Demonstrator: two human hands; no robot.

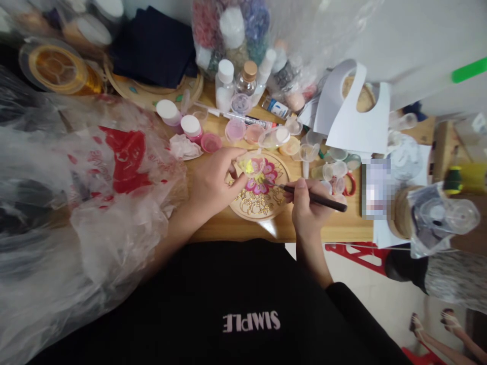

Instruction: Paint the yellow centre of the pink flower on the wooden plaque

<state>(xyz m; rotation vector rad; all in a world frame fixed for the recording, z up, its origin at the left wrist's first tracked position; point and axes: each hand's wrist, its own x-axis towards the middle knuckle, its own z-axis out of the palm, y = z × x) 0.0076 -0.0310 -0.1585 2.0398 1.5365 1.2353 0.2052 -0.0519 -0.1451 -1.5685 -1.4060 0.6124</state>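
A round wooden board (258, 209) lies on the table before me, with a pink flower (271, 171) and raised gold outlines on it. Between its thumb and fingers, my left hand (216, 178) pinches a small see-through cup (249, 163) of yellow material, tilted over the board's upper left. My right hand (309, 207) grips a slim tool (319, 197) with a dark handle and a thin metal end. That end points at the flower's yellowish middle; whether it touches the surface, I cannot tell.
Several small open cups (235, 130) and white-capped jars (191, 126) stand behind the board. Bottles (225, 83) and a marker (247, 119) are farther back. A crumpled plastic bag (125, 167) spreads on the left. Right are a phone-like object (376, 187), blurred out, and curved white paper (353, 116).
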